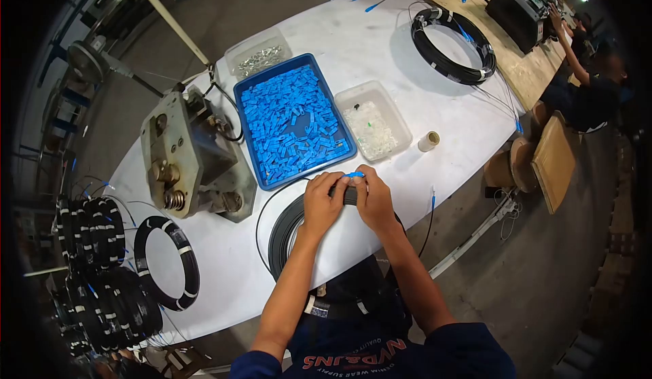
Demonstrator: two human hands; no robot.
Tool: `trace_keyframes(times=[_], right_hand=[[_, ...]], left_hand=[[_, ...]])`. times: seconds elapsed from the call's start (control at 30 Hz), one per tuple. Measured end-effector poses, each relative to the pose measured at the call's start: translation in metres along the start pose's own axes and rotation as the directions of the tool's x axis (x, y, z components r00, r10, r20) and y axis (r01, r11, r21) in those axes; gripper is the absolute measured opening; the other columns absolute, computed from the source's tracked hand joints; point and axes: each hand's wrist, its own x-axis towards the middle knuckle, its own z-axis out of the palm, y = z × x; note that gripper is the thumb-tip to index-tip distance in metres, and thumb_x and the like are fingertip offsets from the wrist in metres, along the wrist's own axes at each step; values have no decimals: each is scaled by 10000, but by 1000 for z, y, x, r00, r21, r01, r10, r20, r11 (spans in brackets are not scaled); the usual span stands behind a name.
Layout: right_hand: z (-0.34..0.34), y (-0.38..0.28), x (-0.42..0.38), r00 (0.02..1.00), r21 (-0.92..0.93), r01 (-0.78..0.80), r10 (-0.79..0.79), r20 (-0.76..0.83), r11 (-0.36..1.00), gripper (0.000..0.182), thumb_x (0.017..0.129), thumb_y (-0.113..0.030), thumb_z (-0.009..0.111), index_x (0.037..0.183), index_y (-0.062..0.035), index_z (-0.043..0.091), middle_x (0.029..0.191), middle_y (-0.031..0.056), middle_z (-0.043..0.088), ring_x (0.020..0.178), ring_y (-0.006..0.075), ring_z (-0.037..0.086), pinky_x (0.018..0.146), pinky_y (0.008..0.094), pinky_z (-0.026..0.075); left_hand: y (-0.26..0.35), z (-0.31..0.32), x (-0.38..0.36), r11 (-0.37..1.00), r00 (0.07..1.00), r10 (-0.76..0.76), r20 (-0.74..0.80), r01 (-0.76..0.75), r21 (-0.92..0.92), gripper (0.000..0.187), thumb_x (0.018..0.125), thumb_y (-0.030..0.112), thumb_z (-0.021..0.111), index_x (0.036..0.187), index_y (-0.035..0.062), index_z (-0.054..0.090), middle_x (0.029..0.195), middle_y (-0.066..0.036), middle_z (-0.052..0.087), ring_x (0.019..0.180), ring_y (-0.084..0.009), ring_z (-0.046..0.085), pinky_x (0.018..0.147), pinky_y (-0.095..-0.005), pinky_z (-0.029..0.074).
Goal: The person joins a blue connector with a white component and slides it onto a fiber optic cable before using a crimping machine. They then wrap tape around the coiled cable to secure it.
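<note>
Both hands meet at a small blue connector just in front of the blue tray. My left hand is closed, its fingertips pinching the connector's left end. At the other end, the fingers of my right hand close on the same piece. Beneath my wrists lies a coil of black cable, and one loose loop of it runs out to the left. The blue tray is full of loose blue connector housings. My fingers hide part of the connector.
A metal press stands left of the tray. Beside the tray are a clear bin of small pale parts, a bin of metal pieces and a small cylinder. Cable coils lie left; another coil lies at the back right. A co-worker sits beyond.
</note>
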Motion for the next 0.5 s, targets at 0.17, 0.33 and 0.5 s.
trace_keyframes(times=[0.17,0.33,0.5], right_hand=[[-3,1,9,990,135,136,-129,-57,982,109,964,-100,588,1043,-25,587,902,144,623,804,331,577,723,398,478],[-16,4,9,999,308,-39,46,-15,951,141,918,-85,665,1034,-10,636,870,99,640,768,186,589,708,305,476],[-29,-2,16,962,566,-229,272,8,792,151,897,-73,687,1024,6,667,860,76,655,758,142,586,717,259,470]], left_hand=[[11,-21,25,954,957,-162,239,214,-211,231,909,116,671,1122,27,684,703,-38,556,644,-140,484,619,-276,408],[4,-14,41,959,916,61,397,57,-278,349,870,41,684,1217,72,693,761,-62,611,662,-147,531,630,-275,430],[-1,11,48,911,956,73,286,53,-410,366,809,-47,716,1163,45,720,668,-28,533,593,-103,478,538,-251,382]])
